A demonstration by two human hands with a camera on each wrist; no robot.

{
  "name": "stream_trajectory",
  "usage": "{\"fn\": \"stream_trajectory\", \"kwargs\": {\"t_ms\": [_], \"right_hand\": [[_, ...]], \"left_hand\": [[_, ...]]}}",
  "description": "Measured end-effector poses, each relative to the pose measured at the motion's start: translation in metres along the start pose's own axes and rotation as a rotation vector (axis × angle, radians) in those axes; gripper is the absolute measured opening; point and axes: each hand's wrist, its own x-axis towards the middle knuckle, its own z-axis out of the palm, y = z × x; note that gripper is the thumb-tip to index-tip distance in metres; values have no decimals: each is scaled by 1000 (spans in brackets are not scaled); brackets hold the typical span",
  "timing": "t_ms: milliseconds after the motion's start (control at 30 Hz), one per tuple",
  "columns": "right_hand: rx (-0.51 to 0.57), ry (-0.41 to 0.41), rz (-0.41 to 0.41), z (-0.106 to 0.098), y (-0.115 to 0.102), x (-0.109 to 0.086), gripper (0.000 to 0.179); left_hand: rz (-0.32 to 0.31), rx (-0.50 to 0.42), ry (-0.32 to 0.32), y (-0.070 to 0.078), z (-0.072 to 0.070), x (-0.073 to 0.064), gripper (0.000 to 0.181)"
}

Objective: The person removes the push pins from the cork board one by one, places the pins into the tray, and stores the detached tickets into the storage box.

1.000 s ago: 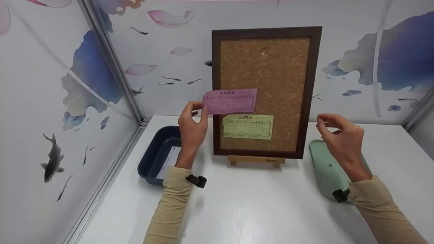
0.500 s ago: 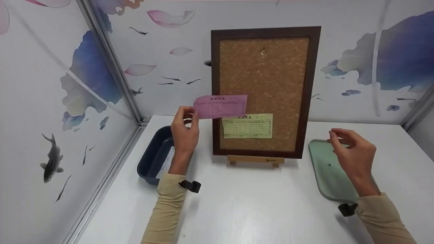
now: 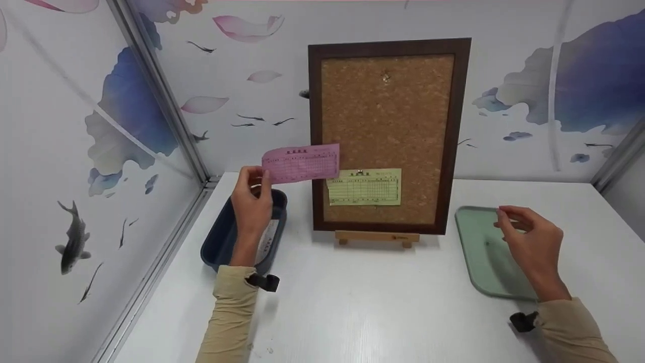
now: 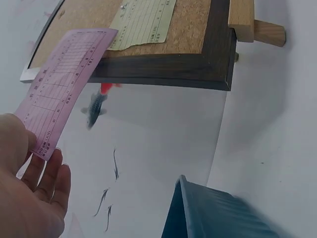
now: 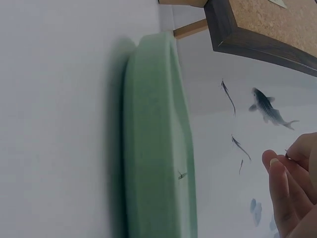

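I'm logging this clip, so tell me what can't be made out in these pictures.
- Print on the pink slip and the yellow slip: too small, head view.
- What the right hand pinches: tiny, fingers hide it.
- Paper in the dark blue tray: left hand covers it.
- Green tray: forearm hides near corner.

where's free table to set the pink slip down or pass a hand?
Bare table in front of the easel, between the blue bin and green tray; also right of the tray. Crowded: the bin's side, where the left hand pinches the pink slip, and over the tray under the right hand.
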Motion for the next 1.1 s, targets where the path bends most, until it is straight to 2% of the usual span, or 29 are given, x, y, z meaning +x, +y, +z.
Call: {"fn": "stream_trajectory", "kwargs": {"t_ms": [167,433,733,1100], "right_hand": [[-33,-29,26,-1,6,-2,17],[-77,-65,45,-3,14,-4,17],[-84,-170,39,-8,16,-3,19],[-133,-256,63,-9,20,-6,24]], "left_hand": [[-11,-7,3,-9,-15,-1,21],[-46,3,10,-26,-31,-1,21],[-99,59,15,-32,-40,3,22],[-112,223,-10,-39,-52,6,24]]}}
